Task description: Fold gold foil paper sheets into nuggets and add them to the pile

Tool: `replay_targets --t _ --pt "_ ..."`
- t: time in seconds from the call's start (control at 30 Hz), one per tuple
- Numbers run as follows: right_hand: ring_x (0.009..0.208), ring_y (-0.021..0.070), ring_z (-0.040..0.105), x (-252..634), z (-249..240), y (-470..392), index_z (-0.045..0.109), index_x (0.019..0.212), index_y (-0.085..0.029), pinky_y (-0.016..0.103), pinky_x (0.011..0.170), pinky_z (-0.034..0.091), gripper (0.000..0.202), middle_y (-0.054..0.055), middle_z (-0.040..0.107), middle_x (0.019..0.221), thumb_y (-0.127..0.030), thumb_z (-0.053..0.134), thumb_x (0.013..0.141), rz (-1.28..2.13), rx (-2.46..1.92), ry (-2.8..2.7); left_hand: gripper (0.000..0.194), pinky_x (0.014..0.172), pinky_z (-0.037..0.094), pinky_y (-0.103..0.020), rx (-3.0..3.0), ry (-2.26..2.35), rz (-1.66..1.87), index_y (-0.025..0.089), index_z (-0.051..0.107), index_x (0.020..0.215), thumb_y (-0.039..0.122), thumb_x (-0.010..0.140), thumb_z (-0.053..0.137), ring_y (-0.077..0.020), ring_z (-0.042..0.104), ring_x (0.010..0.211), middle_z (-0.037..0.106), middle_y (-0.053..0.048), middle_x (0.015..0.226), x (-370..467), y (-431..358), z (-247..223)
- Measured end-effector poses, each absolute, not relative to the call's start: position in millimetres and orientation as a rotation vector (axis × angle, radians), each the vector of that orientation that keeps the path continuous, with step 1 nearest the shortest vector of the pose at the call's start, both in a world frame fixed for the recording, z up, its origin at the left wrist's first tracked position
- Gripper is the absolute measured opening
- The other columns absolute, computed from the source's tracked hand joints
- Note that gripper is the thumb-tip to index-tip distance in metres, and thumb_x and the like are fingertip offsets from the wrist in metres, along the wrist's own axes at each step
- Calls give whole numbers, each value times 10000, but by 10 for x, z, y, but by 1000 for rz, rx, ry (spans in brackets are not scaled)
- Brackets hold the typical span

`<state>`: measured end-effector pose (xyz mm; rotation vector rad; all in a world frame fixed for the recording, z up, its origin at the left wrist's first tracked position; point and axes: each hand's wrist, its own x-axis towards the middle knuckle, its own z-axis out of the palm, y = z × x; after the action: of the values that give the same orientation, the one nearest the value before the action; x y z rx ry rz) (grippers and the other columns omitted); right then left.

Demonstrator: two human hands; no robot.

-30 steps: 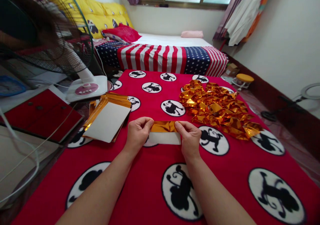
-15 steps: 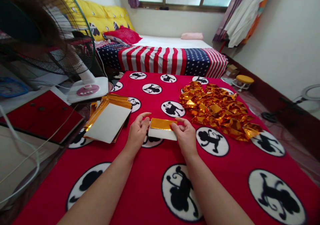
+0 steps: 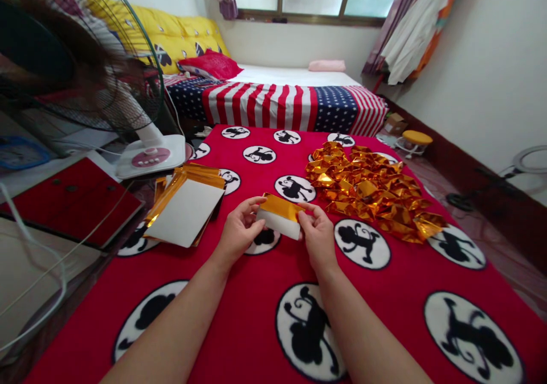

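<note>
- Paper [image 3: 280, 216] sits between the two hands, over the middle of the cloth [image 3: 239, 327]; gold band on the far side, white on the near side.
- Left hand [image 3: 239, 230] holds the paper's left end, thumb and forefinger apart along that edge (grip looks loose).
- Right hand [image 3: 318, 236] holds the right end, thumb laid on the upper face, fingers curled at the edge and partly hidden.
- Paper tilts, left end farther from the wearer than the right; can't tell if its underside touches the cloth.
- Stack [image 3: 183, 213] lies left of the left hand, well apart: white sheet on top, gold edges showing past it.
- Gold pile [image 3: 367, 187], crumpled-looking folded pieces, lies beyond and right of the right hand, apart from it.
- Fan [image 3: 151, 155] stands past the stack at the left; markings by its buttons too small to read.
- Cloth print: black cartoon figures in white ovals on red.
- Bed [image 3: 277, 105] behind, stars-and-stripes cover along its front.
</note>
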<state>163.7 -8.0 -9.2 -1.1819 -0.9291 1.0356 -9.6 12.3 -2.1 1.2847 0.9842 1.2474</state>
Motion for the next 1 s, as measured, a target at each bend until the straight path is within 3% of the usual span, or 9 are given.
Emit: replay_targets --t 0.1,0.27,0.4,0.57,0.7,1.0 --pt "389 79 417 1636 -87 -87 620 996 -184 190 385 287 263 -73 497 506 -384 632 827 1038 -1194 -980 506 750 556 -260 1290 1002 1276 151 594 1180 187 688 706 -163 665 843 668 -56 960 -102 128 -35" --pt "418 84 418 1641 -91 -92 612 1048 -196 196 407 306 294 -72 499 527 -385 641 825 1055 -1205 -1041 483 641 493 -183 1321 1025 1279 153 606 1202 193 726 677 -125 641 754 680 -46 918 -122 116 -20" --pt "435 87 409 1647 -95 -93 611 1074 -200 199 420 298 314 -72 490 524 -396 638 830 1053 -1223 -1085 502 662 475 -178 1321 1016 1266 147 614 1198 162 701 680 -128 642 776 699 -43 911 -125 117 -22" --pt "481 98 457 1637 -76 -111 631 1043 -205 205 448 334 327 -48 541 590 -471 605 854 1109 -1155 -1096 274 562 437 -187 1255 1154 1267 129 701 891 351 731 719 -117 587 637 680 -20 754 -143 130 -19" --pt "413 74 378 1628 -56 -123 593 1085 -196 196 409 289 379 -83 467 539 -511 568 876 1128 -1102 -1046 320 494 374 -184 1210 1237 1294 127 678 744 445 735 715 -97 512 556 625 8 645 -150 123 5" --pt "693 138 623 1611 -36 -122 559 1059 -227 240 607 482 344 -13 633 823 -292 708 756 1086 -1066 -1070 352 449 323 -188 1202 1245 1259 141 620 688 480 770 668 -88 447 512 541 23 584 -138 106 15"
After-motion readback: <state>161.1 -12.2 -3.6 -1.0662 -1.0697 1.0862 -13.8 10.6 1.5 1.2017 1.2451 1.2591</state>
